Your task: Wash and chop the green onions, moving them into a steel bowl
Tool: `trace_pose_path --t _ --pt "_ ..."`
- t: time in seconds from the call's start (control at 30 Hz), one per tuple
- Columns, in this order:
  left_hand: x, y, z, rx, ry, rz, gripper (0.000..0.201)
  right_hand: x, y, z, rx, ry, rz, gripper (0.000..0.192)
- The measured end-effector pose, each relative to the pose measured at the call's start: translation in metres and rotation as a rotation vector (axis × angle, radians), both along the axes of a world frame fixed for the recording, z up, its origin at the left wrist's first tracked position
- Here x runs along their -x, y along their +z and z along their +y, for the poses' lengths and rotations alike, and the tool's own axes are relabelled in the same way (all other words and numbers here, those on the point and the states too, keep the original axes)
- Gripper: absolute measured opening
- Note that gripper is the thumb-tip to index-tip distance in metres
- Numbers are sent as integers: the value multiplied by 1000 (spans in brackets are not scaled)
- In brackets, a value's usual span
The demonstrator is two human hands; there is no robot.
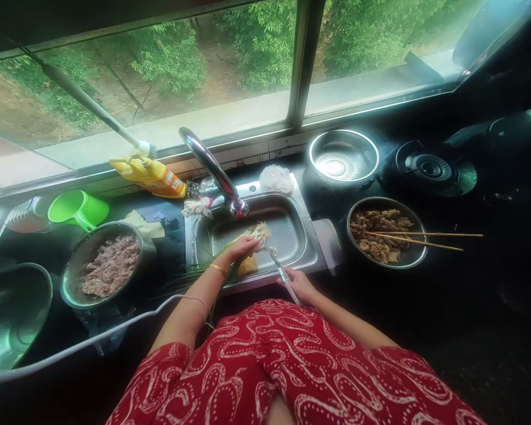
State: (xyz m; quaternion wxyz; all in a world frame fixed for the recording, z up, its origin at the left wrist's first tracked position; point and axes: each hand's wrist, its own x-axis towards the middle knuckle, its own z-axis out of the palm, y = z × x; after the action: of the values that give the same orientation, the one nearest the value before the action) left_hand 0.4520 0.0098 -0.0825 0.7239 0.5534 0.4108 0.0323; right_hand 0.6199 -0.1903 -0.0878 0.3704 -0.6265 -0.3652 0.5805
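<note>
Two hands work over the sink, set in the dark counter below the window. Largest of what surrounds it: a bowl of minced meat near the counter's left edge, a bowl of cooked pieces with chopsticks laid across it just right of the sink, and a colander behind that. A tap arches over the basin.

Her left hand is closed around a bunch of scallions, their root ends over the basin and the green tops trailing over the sink's front left rim. Her right hand grips a knife, blade tip just beside the roots.

I'd worry about that blade: it points toward the left fingers, and a slip on wet stalks could nick them. Trimmings may also drop into the drain.
</note>
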Motion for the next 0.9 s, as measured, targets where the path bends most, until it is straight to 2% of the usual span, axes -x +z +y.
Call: trace_pose_path --t 0.13,0.23,0.3,0.4,0.53,0.73,0.9 --pt "-1 3 -4 3 -25 -5 52 9 -4 -1 76 -76 96 40" --pt "2 6 0 -27 -11 -6 54 3 -5 1 46 -109 -41 45" --pt "5 10 3 -71 -42 2 53 -7 -3 2 34 -75 -171 49" --pt "7 14 6 -162 -164 40 50 -23 2 2 47 41 -272 54" --pt "6 7 -1 -299 -270 130 44 -31 12 3 23 159 -239 54" --pt "8 -4 -11 -582 -348 242 30 -29 17 7 4 186 -235 43" --pt "11 -4 -9 -653 -419 298 29 -30 14 10 3 218 -217 34"
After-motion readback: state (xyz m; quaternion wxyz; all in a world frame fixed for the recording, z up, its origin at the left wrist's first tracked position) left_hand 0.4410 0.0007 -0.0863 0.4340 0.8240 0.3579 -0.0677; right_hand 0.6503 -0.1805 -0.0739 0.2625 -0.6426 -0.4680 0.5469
